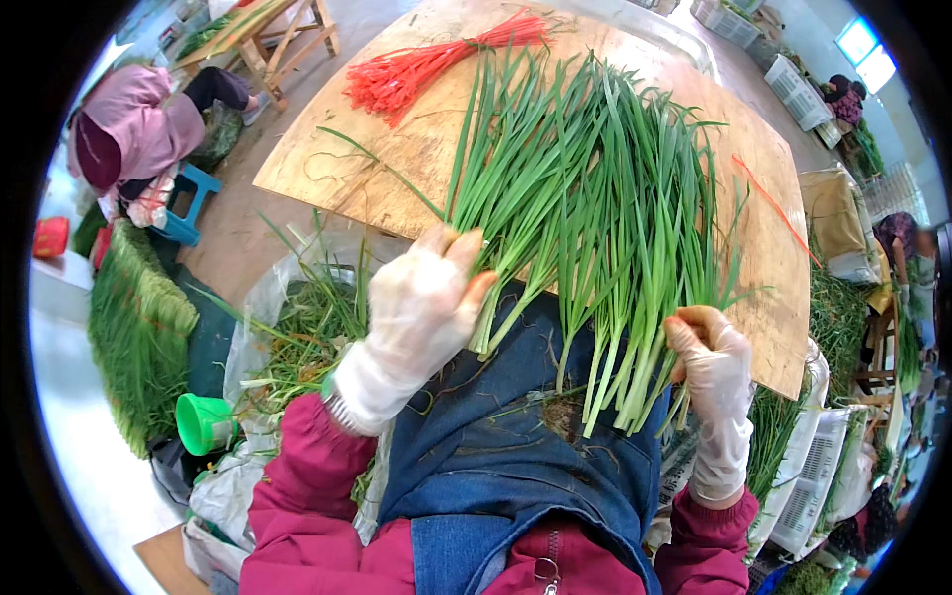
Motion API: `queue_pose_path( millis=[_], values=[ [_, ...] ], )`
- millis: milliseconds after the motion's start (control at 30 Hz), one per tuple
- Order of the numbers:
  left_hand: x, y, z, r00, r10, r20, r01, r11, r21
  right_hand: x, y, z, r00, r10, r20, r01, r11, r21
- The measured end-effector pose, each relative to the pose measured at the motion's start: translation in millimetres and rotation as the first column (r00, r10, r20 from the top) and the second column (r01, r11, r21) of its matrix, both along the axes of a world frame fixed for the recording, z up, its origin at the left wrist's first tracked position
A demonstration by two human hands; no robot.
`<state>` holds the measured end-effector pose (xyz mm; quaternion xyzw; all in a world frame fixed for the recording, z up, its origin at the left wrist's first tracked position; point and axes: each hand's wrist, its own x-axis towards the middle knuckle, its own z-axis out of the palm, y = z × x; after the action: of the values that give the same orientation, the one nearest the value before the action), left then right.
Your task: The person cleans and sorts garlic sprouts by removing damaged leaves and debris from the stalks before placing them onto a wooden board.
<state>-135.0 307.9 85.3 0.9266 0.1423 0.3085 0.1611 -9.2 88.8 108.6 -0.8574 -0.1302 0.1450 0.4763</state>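
Observation:
A broad heap of green garlic chives [615,208] lies across the wooden board [327,178], its pale stalk ends hanging over the near edge above my lap. My left hand [421,297], in a thin whitish glove with bare-looking fingertips, curls at the heap's left side; a single long leaf runs into its fingers. At the right side, my gloved right hand [716,367] pinches stalks at the edge of the heap, thumb against forefinger. What lies inside each hand is partly hidden by the fingers.
Red ties [416,74] lie bunched at the board's far left; one loose red tie [778,210] is at right. Plant scraps [307,327] fill a bag at left, near a green bucket [205,424]. A person in pink [149,119] is beside a blue stool [188,203].

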Motion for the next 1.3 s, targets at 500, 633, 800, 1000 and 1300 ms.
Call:
queue_pose_path(
  millis=[500,633,800,1000,1300],
  values=[
    [-148,72,51,0.719,0.132,0.683,0.596,0.388,-0.703,-17,41,29,0.868,0.305,-0.391,-0.233,0.947,0.222],
    [-218,85,21,0.947,0.305,0.1,-0.045,0.437,-0.898,-16,45,21,0.858,0.329,-0.394,-0.248,0.938,0.243],
    [-146,50,-17,0.891,0.337,-0.303,-0.411,0.884,-0.225,-23,53,27,0.817,0.381,-0.433,-0.305,0.923,0.237],
    [-30,36,-39,0.98,0.058,-0.188,-0.114,0.946,-0.304,-39,71,29,0.783,0.427,-0.452,-0.378,0.904,0.2],
    [-24,9,-5,0.988,0.142,-0.056,-0.152,0.903,-0.401,-34,87,2,0.746,0.392,-0.539,-0.267,0.917,0.298]
  ],
)
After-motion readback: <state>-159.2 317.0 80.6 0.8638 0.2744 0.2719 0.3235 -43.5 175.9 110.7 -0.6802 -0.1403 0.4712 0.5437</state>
